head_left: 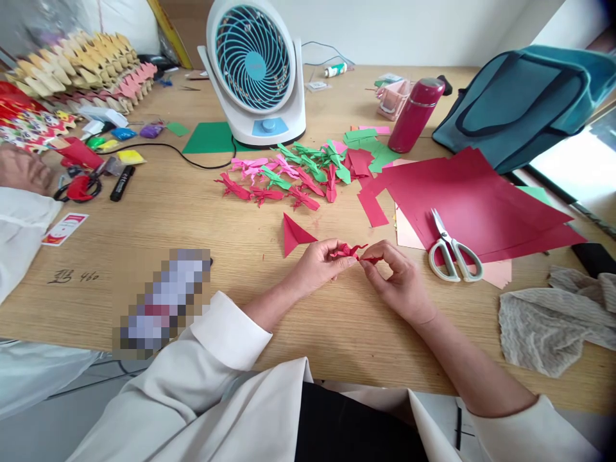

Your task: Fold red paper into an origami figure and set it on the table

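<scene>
A small red folded paper figure (pixel 350 251) with thin twisted limbs is held between my two hands, just above the table. My left hand (pixel 323 262) pinches its body from the left, thumb along the near side. On the other side my right hand (pixel 395 277) has thumb and fingers closed on its right end, partly hiding that end. A red folded paper triangle (pixel 296 235) lies just beyond my left hand. Farther back are several finished-looking folded figures in red (pixel 304 197), green (pixel 312 160) and pink (pixel 250 167).
White-handled scissors (pixel 455 251) rest partly on large red paper sheets (pixel 447 192) at the right. A fan (pixel 257 70), a red bottle (pixel 416 115) and a teal bag (pixel 524 102) stand behind. Crumpled cloth (pixel 548 321) lies front right. Another person's sleeve (pixel 22 224) is at the left edge.
</scene>
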{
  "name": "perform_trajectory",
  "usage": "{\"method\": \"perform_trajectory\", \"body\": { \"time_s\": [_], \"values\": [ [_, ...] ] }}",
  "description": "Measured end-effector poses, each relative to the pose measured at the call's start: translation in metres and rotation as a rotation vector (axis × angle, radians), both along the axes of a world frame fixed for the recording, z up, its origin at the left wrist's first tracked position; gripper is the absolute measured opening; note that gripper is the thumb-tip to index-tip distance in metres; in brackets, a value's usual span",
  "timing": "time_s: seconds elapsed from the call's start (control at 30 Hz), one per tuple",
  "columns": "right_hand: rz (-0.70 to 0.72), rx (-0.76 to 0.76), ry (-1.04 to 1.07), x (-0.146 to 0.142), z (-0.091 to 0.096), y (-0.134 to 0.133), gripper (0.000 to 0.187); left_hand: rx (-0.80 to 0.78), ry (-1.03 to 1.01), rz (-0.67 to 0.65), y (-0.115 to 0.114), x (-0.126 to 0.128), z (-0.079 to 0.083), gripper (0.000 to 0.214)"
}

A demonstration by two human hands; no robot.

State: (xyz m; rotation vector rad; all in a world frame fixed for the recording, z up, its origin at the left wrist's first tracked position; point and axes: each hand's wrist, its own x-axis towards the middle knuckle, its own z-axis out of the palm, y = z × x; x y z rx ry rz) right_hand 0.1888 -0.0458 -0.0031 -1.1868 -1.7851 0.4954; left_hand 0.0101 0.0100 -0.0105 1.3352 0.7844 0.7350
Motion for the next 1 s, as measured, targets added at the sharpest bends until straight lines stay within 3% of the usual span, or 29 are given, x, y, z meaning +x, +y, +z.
{"method": "perform_trajectory", "body": {
  "time_s": [0.23,0.5,0.77,1.0],
  "values": [
    [0.005,-0.301,0.248,-0.001,-0.011,0.001,0.006,0.224,0.136,0.054,-0.002,0.001,0.003,0.020],
    [0.070,-0.432,0.588,-0.005,-0.018,0.007,0.022,0.293,0.228,0.039,0.002,-0.001,-0.005,0.021],
    [0.029,-0.471,0.588,-0.007,-0.013,0.009,0.034,0.352,0.285,0.030,0.003,-0.003,-0.003,0.022],
    [0.059,-0.490,0.539,-0.007,-0.011,0.008,0.034,0.291,0.247,0.026,0.001,-0.002,-0.002,0.016]
  ]
}}
